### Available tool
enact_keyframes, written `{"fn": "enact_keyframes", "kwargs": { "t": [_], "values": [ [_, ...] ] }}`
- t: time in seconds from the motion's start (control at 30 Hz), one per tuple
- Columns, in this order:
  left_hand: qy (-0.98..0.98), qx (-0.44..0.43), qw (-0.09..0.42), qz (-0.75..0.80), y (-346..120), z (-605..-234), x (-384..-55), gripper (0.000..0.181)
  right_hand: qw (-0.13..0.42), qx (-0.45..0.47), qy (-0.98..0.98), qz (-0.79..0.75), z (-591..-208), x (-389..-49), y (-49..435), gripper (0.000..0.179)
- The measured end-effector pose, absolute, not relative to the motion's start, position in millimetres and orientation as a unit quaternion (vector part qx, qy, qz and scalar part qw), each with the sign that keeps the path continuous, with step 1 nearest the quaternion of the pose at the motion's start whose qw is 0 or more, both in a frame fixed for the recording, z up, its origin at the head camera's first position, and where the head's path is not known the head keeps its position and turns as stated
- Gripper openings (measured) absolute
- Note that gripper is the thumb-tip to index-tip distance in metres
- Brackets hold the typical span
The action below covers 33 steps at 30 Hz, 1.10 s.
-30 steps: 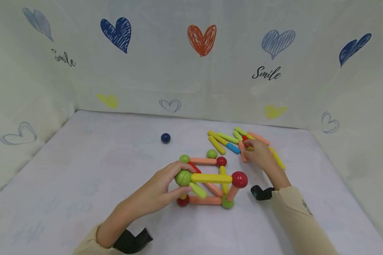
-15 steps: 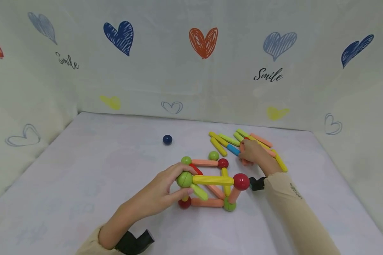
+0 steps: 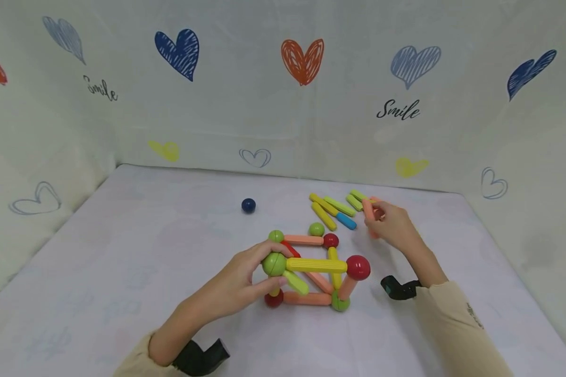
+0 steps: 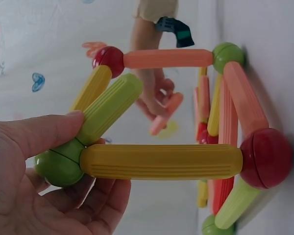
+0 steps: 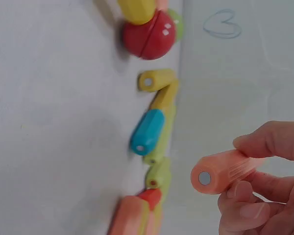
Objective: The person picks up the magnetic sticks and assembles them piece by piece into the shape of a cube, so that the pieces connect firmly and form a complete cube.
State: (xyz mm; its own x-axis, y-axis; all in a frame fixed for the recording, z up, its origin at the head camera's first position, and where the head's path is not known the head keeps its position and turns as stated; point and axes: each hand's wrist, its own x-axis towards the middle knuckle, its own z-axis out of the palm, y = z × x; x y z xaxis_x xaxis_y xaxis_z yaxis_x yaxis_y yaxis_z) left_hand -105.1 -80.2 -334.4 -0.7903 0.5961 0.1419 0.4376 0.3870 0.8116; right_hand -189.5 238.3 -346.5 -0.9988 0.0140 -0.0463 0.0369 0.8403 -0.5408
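My left hand [image 3: 238,280] grips a green ball [image 3: 274,264] at the upper left corner of a frame of magnetic rods and balls. From that ball a yellow rod [image 3: 316,265] runs to a red ball [image 3: 358,267], and a short light green rod [image 4: 112,107] sticks out freely. Salmon rods [image 3: 306,298] and more balls form the rest of the frame, which rests on the table. To the right, my right hand [image 3: 398,228] pinches a loose salmon rod [image 5: 220,169] between thumb and fingers, lifted off the table. A round metal tip shows at its end.
Several loose rods, yellow [image 3: 323,215], light green and blue [image 3: 346,220], lie at the back right. A dark blue ball [image 3: 248,206] sits alone farther left. A printed cloth wall [image 3: 217,115] stands behind the table.
My right hand has come up from the rod pile and back to the right, now with a salmon rod in its fingers. My left hand keeps its hold on the frame.
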Motion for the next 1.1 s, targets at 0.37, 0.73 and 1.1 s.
{"fn": "enact_keyframes", "kwargs": {
  "t": [0.37,0.73,1.1],
  "values": [
    [0.817,0.316,0.084,0.476,-80.7,-337.2,-107.2,0.034,-0.135,-0.049,0.932,-0.333,-301.5,-104.6,230.2,0.041],
    [0.816,0.309,0.09,0.48,-80.4,-335.0,-105.8,0.035,-0.218,-0.213,0.875,-0.377,-293.8,-49.0,205.5,0.037],
    [0.815,0.314,0.083,0.479,-80.5,-335.7,-105.6,0.034,-0.131,-0.274,0.894,-0.329,-332.6,-38.4,168.6,0.026]
  ]
}}
